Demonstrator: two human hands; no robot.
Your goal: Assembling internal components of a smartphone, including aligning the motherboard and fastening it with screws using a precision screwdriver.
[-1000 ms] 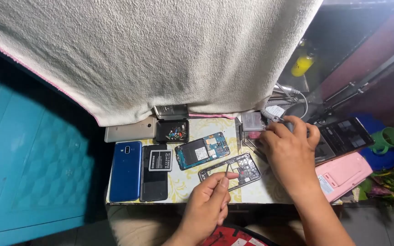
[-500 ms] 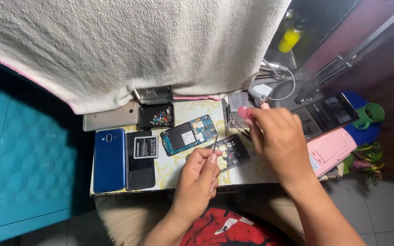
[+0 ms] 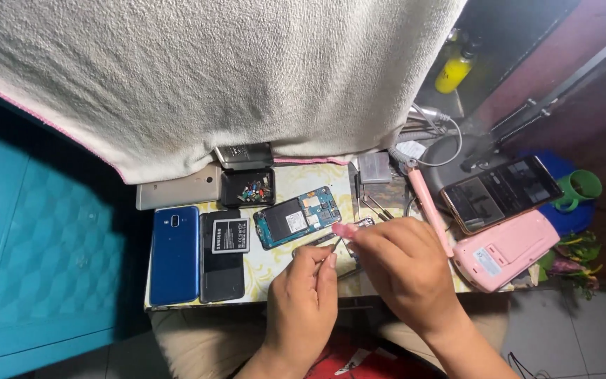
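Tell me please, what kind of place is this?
Probably a small phone repair bench: an opened phone with its circuit board bare, a loose battery, a tray of tiny screws, several other phones.

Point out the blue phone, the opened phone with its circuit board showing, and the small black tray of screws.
blue phone (image 3: 174, 254), head view, middle of its back.
opened phone (image 3: 296, 217), head view, on the exposed board.
black tray (image 3: 247, 188), head view, its dark floor beside the screws.

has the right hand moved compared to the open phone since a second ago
Yes. The right hand has come left from the table's right side toward the open phone, and now sits just below its right end, next to the left hand.
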